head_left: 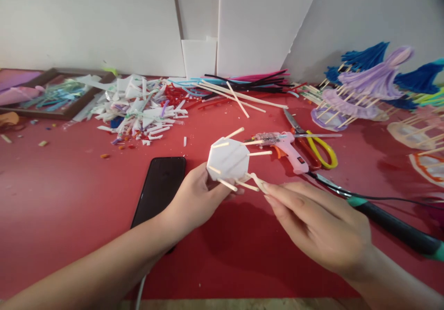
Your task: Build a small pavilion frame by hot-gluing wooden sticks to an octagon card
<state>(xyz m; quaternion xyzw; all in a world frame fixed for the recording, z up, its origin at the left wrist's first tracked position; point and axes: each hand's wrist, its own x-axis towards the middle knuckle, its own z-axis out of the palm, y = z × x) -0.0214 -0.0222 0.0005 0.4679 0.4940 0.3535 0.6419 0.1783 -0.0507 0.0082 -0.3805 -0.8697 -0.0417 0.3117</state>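
Note:
A white many-sided foam piece [229, 159] with several pale sticks standing out around its edge is held up over the red table. My left hand [197, 196] grips it from the lower left, the thumb near the bottom sticks and some fingers hidden beneath. At its lower right, my right hand [312, 217] pinches a cream fuzzy strip [258, 183] between thumb and index finger. The strip's tip meets the foam piece's edge beside a stick.
Behind are a pink glue gun [289, 152], scissors [321, 148], pipe cleaners [243, 85] and foam scraps [138, 106]. A phone [161, 185] lies left, cutters [391, 220] right. Purple stick model [374, 78] stands back right.

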